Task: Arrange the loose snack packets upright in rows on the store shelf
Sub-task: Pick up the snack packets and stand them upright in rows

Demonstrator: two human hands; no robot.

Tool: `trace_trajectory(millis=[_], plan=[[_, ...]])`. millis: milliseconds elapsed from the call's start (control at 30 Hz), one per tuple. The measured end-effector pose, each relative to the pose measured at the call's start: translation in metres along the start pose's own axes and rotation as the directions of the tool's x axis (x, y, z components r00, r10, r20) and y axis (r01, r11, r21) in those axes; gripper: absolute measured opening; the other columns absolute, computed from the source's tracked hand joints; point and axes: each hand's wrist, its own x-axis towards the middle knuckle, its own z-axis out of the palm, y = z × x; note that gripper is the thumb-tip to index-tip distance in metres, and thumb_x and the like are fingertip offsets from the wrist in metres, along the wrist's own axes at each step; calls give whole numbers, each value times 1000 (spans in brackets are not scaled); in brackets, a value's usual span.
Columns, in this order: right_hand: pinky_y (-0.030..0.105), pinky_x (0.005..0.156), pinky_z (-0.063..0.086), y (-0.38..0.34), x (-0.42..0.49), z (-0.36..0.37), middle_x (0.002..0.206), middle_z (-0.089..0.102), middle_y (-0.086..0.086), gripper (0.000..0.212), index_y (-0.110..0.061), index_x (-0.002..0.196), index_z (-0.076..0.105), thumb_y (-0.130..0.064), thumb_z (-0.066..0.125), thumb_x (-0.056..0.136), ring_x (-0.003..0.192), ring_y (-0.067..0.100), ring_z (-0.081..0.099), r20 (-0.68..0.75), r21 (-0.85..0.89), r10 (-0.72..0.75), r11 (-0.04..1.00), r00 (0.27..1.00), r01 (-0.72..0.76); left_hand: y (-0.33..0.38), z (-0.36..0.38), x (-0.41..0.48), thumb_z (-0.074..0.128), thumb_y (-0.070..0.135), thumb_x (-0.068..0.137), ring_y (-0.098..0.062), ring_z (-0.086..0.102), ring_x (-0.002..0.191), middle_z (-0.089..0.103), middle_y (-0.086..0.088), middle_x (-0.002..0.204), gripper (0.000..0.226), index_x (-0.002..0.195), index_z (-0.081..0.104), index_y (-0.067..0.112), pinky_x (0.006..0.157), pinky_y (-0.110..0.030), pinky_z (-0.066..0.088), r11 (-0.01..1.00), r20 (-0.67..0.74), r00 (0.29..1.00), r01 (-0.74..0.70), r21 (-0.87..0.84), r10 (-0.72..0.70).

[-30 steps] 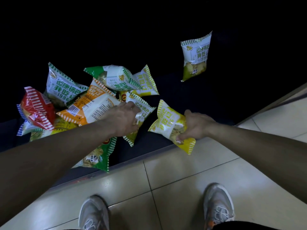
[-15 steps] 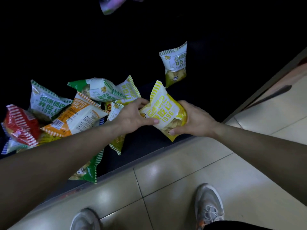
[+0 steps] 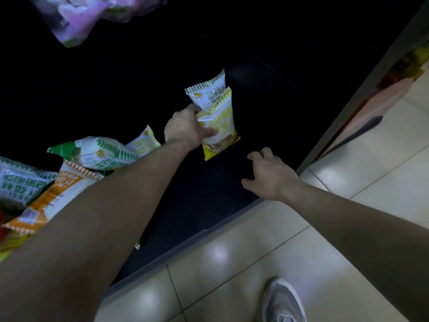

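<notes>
My left hand [image 3: 185, 129] grips a yellow snack packet [image 3: 220, 126] by its left edge and holds it upright on the dark shelf [image 3: 209, 194], right in front of a green-trimmed white packet [image 3: 206, 91] that stands upright behind it. My right hand [image 3: 269, 175] hovers over the shelf to the right of and below the yellow packet, fingers spread and relaxed, holding nothing. A loose pile lies at the left: a green packet [image 3: 97, 152], an orange packet [image 3: 53, 194] and a green-lettered white packet [image 3: 18, 182].
The shelf's front lip runs diagonally above the tiled floor [image 3: 255, 263]. A shelf upright [image 3: 362, 89] bounds the right side. A blurred pink-and-white bag [image 3: 88, 17] hangs at the top left. My shoe [image 3: 283, 300] is on the tiles below.
The yellow packet passed from my right hand to my left, which carried it back and right to the upright packet. My right hand let go and drew away, open.
</notes>
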Motion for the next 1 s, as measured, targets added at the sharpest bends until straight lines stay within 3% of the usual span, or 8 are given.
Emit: trace_trajectory(millis=[133, 367, 533, 700, 800, 900, 1000], plan=[[44, 102, 45, 7, 6, 2, 142, 33, 9, 77, -19, 151, 27, -47, 63, 89, 128, 31, 43, 8, 29, -3, 1000, 1000, 3, 12, 18, 35, 85, 54, 63, -27, 60, 111, 61, -6, 125, 80, 132, 53, 29, 84, -36, 50, 999, -16, 1000, 21, -36, -21], [44, 101, 46, 14, 17, 5, 143, 35, 7, 71, -20, 148, 30, -46, 62, 90, 128, 31, 44, 49, -16, 43, 999, 998, -43, 21, 45, 55, 85, 42, 69, -29, 60, 111, 60, -6, 125, 71, 130, 55, 21, 85, -36, 48, 996, -39, 996, -79, -41, 78], [44, 100, 47, 5, 15, 5, 143, 36, 8, 70, -19, 147, 32, -46, 62, 90, 127, 30, 45, 54, -41, 40, 998, 998, -38, 13, 39, 47, 84, 47, 69, -27, 52, 123, 47, -2, 139, 87, 141, 42, 22, 98, -40, 46, 991, -5, 993, -119, -62, 118], [43, 100, 46, -24, 12, -11, 144, 35, 10, 72, -18, 148, 31, -47, 61, 90, 127, 31, 45, 36, -38, -21, 999, 999, 23, -12, -10, 15, 80, 54, 70, -23, 42, 133, 40, -3, 147, 97, 148, 34, 21, 104, -36, 40, 986, 49, 985, -166, 9, 166], [45, 101, 45, -49, 6, -26, 148, 32, 9, 76, -18, 151, 26, -48, 60, 90, 130, 32, 44, 33, -83, -79, 993, 996, 82, -48, -56, -24, 75, 58, 73, -23, 40, 135, 38, -4, 150, 92, 148, 35, 23, 108, -35, 38, 973, 180, 973, -172, 153, 144], [43, 94, 48, -79, -5, -47, 140, 38, 8, 66, -17, 143, 35, -48, 60, 90, 124, 31, 47, 11, -150, -139, 979, 990, 139, -94, -100, -75, 70, 60, 78, -24, 41, 135, 36, -3, 152, 89, 150, 33, 24, 104, -34, 40, 953, 270, 960, -152, 261, 79], [42, 87, 49, -114, -20, -67, 130, 41, 8, 56, -16, 131, 41, -47, 60, 89, 117, 30, 50, -15, -228, -195, 955, 981, 187, -136, -137, -123, 64, 60, 84, -26, 42, 135, 32, -5, 156, 85, 152, 29, 23, 101, -37, 43, 936, 254, 967, -113, 334, 26]])
